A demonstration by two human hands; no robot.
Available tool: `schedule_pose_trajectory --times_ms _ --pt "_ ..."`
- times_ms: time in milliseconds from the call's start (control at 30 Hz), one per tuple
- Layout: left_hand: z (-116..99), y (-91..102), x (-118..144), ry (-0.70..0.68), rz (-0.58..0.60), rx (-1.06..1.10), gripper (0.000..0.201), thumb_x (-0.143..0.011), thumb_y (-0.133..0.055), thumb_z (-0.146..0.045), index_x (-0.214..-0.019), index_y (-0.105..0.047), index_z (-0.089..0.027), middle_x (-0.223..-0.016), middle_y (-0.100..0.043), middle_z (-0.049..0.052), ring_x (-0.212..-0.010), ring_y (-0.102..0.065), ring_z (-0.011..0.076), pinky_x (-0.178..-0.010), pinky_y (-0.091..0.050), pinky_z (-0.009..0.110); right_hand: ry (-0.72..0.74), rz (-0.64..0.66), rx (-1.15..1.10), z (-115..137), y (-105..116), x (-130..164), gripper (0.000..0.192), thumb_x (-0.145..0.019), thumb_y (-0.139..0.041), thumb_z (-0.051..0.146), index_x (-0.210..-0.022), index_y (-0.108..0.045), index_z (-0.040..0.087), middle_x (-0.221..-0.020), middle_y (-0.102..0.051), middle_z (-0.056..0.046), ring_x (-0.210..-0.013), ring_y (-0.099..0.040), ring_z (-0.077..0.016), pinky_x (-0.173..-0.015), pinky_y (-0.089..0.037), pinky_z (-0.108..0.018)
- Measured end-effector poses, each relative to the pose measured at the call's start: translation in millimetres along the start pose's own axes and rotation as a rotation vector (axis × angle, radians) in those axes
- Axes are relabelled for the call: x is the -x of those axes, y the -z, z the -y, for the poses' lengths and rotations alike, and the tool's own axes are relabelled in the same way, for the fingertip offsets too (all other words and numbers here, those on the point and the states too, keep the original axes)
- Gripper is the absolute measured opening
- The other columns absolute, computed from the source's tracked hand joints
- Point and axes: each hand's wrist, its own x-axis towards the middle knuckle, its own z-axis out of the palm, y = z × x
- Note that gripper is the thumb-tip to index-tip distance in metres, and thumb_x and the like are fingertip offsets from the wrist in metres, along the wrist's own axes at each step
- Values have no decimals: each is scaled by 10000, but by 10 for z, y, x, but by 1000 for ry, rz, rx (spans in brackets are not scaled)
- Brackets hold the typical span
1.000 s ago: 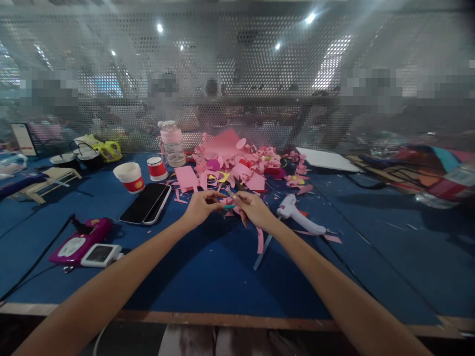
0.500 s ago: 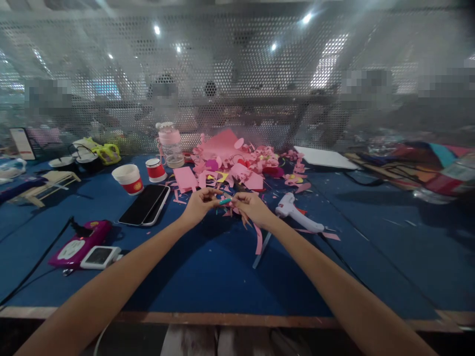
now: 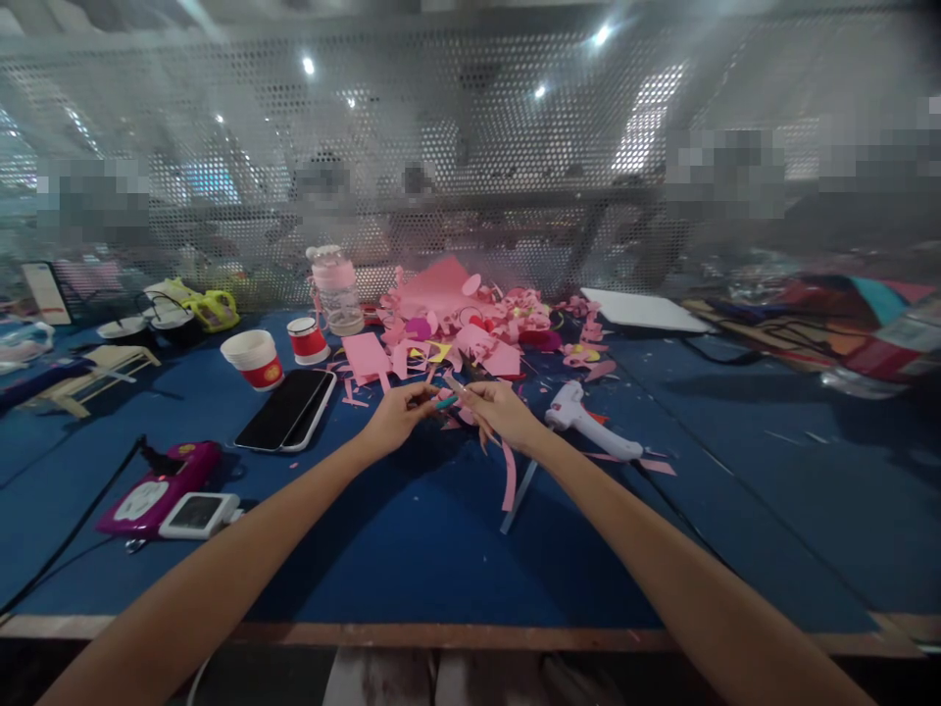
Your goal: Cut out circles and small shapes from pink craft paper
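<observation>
Over the blue table (image 3: pixel 412 529) my left hand (image 3: pixel 397 417) and my right hand (image 3: pixel 504 412) meet fingertip to fingertip. Between them sits a small teal stick-like tool (image 3: pixel 445 400); both hands pinch around it, together with a bit of pink paper. A pink paper strip (image 3: pixel 508 476) hangs down from under my right hand. Just beyond the hands lies a heap of pink paper scraps (image 3: pixel 470 324). A white glue gun (image 3: pixel 588 422) lies right of my right hand.
Two phones (image 3: pixel 288 410) lie left of my hands, with two red-and-white paper cups (image 3: pixel 254 358) and a pink bottle (image 3: pixel 334 289) behind. A magenta device and white gadget (image 3: pixel 166 490) sit at the near left. A perforated metal screen (image 3: pixel 470 167) closes the back.
My hands have stayed together at the same spot; the left fingers have shifted slightly lower around the teal tool. The view has barely drifted.
</observation>
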Motion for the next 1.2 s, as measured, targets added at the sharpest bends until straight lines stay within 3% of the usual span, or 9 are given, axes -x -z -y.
schedule_pose_trajectory --times_ms 100,233,467,567,733,1000,1200 --pt "-2 -11 -8 4 -39 40 249 -723 -578 -381 -718 -569 -132 -617 -549 -22 -570 -493 84 -572 -382 206 -8 -17 62 17 -4 15 350 -700 -579 502 -726 -492 164 -344 -429 102 -228 -395 -66 -266 -375 -186" --pt "10 -28 -23 53 -89 74 280 -704 -594 -396 -654 -523 -130 -565 -484 -47 -515 -434 59 -515 -335 190 100 -85 185 22 -3 52 414 -609 -704 394 -860 -452 184 -438 -459 113 -291 -452 -71 -301 -375 -172" --pt "-23 -75 -16 124 -95 296 330 -637 -672 -342 -850 -544 -125 -526 -483 -67 -483 -490 62 -501 -368 186 217 -63 307 52 -7 87 351 -735 -604 354 -1036 -534 188 -455 -466 89 -324 -480 -78 -382 -413 -192" --pt "-42 -79 -5 120 -80 409 342 -614 -697 -337 -833 -537 -130 -513 -472 -77 -476 -509 61 -511 -396 189 168 -78 206 55 10 71 333 -734 -590 400 -967 -568 164 -444 -481 75 -296 -470 -85 -316 -379 -187" --pt "-21 -63 -2 112 -56 514 367 -636 -689 -332 -897 -509 -148 -520 -495 -76 -484 -534 67 -486 -392 179 44 -94 28 26 24 19 357 -683 -593 508 -679 -533 157 -340 -438 85 -223 -417 -82 -245 -330 -180" --pt "-67 -68 28 40 6 291 366 -664 -656 -257 -965 -485 -136 -533 -477 -84 -475 -493 59 -493 -389 187 -25 -62 -89 17 -9 7 402 -661 -578 557 -630 -522 160 -274 -395 107 -186 -373 -64 -237 -331 -171" --pt "-98 -71 43 7 -47 184 365 -679 -633 -238 -1004 -506 -130 -550 -479 -76 -492 -470 56 -498 -363 186 -9 -33 -27 15 19 2 425 -678 -553 579 -609 -496 164 -278 -385 102 -203 -398 -67 -235 -316 -161"
